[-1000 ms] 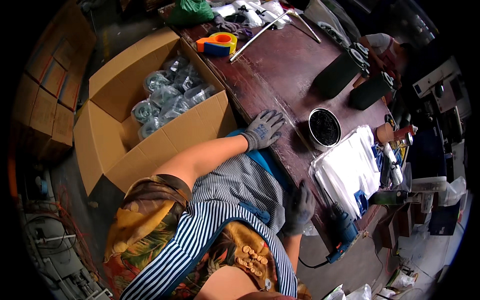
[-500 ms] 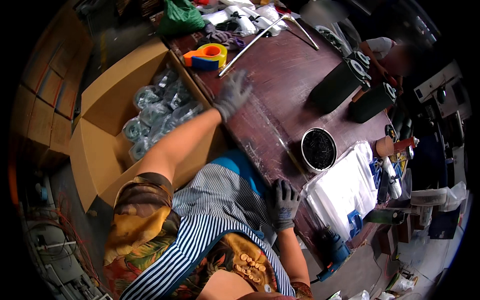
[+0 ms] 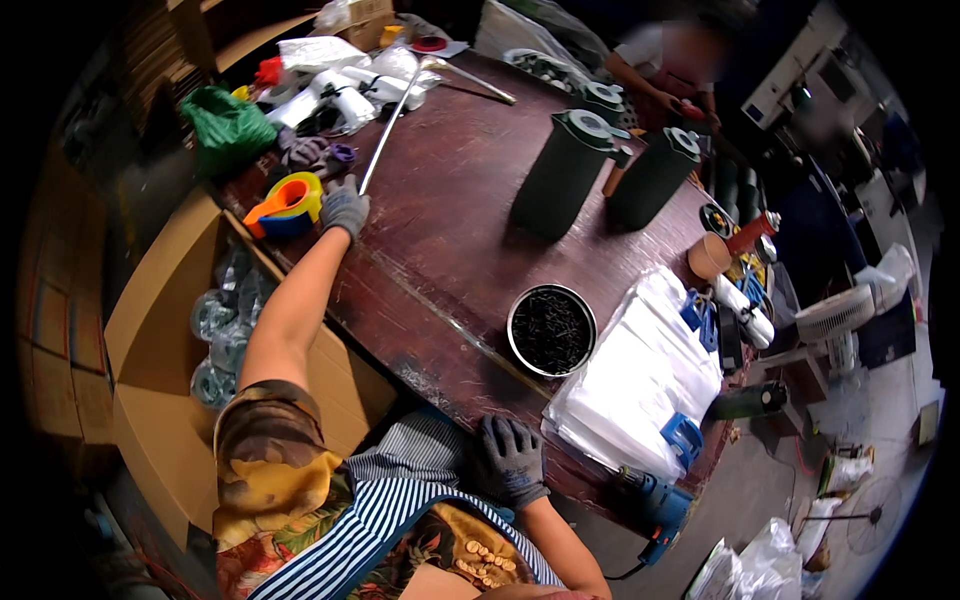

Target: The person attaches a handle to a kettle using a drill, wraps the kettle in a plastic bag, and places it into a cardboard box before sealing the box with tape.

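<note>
one left hand (image 3: 345, 210) beside rod (image 3: 390, 132); right hand (image 3: 515, 464), fingers (image 3: 507, 436) slightly parted

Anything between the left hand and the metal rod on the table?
Nothing visible. The metal rod's near end lies right at the left hand; whether they touch, I can't tell. The tape dispenser sits on the hand's other side, out of that gap.

can read no words, numbers or signs anywhere. can just make out a faint print on the back of the grey right-hand glove (image 3: 514, 464), near six o'clock, too blurred to decipher. likewise cannot decipher any markings on the blue drill (image 3: 660, 506), toward five o'clock.
</note>
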`<state>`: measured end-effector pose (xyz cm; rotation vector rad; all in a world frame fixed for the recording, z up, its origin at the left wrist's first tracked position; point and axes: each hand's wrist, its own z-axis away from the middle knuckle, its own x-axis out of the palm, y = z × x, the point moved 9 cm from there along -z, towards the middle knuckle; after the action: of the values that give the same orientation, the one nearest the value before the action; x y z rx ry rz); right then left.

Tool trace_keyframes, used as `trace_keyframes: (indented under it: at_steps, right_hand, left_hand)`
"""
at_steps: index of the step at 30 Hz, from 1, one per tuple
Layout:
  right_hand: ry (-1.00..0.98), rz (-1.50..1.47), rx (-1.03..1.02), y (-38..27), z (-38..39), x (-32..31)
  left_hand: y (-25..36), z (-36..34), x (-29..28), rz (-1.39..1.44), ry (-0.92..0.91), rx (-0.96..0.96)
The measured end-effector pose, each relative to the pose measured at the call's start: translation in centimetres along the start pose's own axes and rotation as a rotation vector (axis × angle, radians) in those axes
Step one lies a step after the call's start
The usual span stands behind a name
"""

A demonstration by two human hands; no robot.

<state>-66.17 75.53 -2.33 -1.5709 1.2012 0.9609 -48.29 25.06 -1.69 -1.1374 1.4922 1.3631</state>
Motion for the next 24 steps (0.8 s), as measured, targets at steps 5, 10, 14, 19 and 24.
trace_keyframes:
  at_steps: [5,10,14,19,24]
  right_hand:
    - [-0.032,0.010,-0.046,-0.6,-0.5,0.3]
    - [0.002,0.080,-0.079,-0.1,0.2,1.0]
    - [0.021,0.055,-0.055,0.6,0.8,0.7]
    - [0.091,-0.018,-0.067,0.3,0.7,1.1]
    - [0.005,-0.074,-0.064,0.6,1.0,1.4]
  left_hand:
    - [-3.9,-1.8,5.1,0.434,-0.025,-0.069]
    - [4.9,2.6,8.3,0.774,-0.095,0.138]
    - [14.4,8.0,8.8,0.766,-0.306,0.318]
    - [10.8,8.0,6.5,0.873,-0.418,0.427]
    - [6.7,13.1,2.1,0.849,-0.612,0.348]
